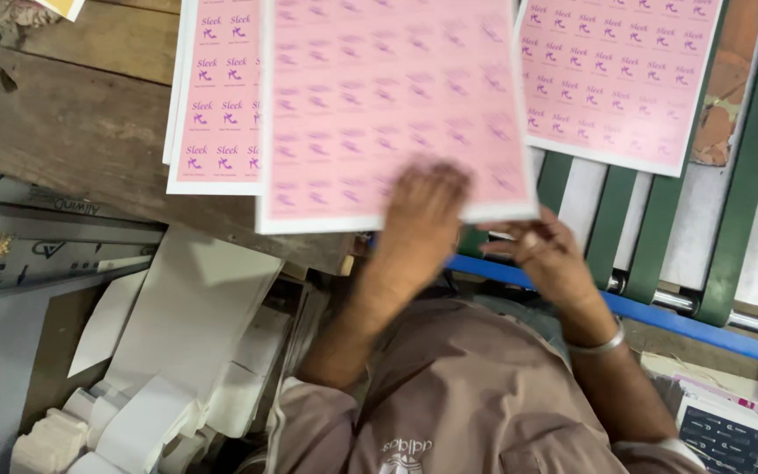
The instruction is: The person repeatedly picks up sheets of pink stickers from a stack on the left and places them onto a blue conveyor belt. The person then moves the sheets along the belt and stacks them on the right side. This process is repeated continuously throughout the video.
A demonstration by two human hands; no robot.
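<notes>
Pink and blurred, the sheet point(396, 105) lies under my left hand point(423, 211), whose fingers rest flat and spread on its near edge; whether they pinch the paper I cannot tell. My right hand point(541, 250) sits just beside the sheet's near right corner, fingers curled loosely toward its underside, touching or nearly so; its hold is not clear either. A metal bangle point(598, 344) circles that wrist.

The sheet is a large rectangle with a white border, printed all over in rows of small purple marks, smeared in this view. It overlaps a stack point(212, 105) of like pink sheets to its left, which rests on a worn wooden board point(72, 132). Another pink sheet point(616, 79) lies to the right of mine, on green belts point(747, 175) with a blue bar point(704, 332) below them. Left of and below the sheet, white paper offcuts point(177, 351) pile up.
</notes>
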